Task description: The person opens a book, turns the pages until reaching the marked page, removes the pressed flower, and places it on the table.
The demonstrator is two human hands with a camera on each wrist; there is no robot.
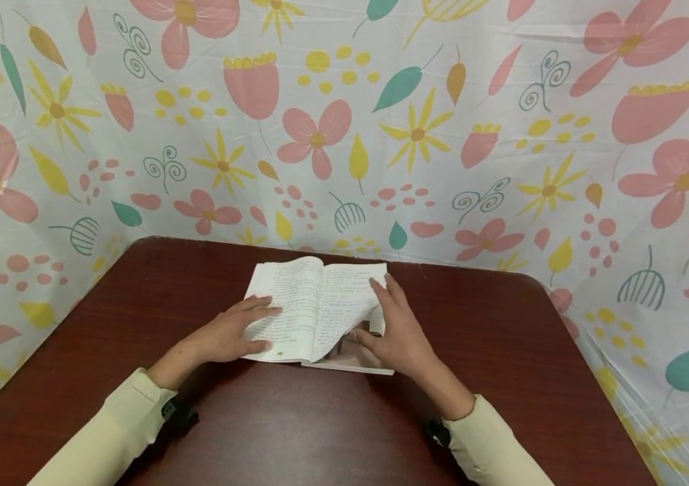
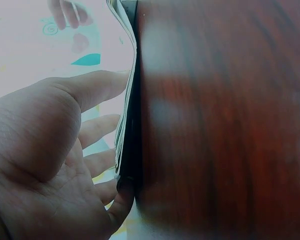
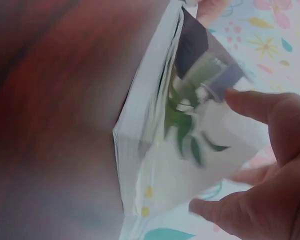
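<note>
An open book (image 1: 283, 304) lies on the table, with printed text on both upper pages. My left hand (image 1: 231, 334) rests on its left page, fingers spread. In the left wrist view, the left thumb (image 2: 97, 87) lies over the near edge of the pages. At the right side is my right hand (image 1: 401, 331), fingers extended and thumb apart from them. The lower corner of the right-hand page (image 1: 344, 310) is lifted and curled, showing a picture (image 1: 353, 356) beneath it. In the right wrist view, the right thumb (image 3: 240, 97) is against a picture page (image 3: 215, 130); that view is blurred.
The dark reddish-brown table (image 1: 295, 432) carries the book near its far edge. Behind and at both sides hangs a white cloth (image 1: 344, 196) with flowers and leaves. Dark devices sit at both wrists, below the pale sleeves (image 1: 113, 418).
</note>
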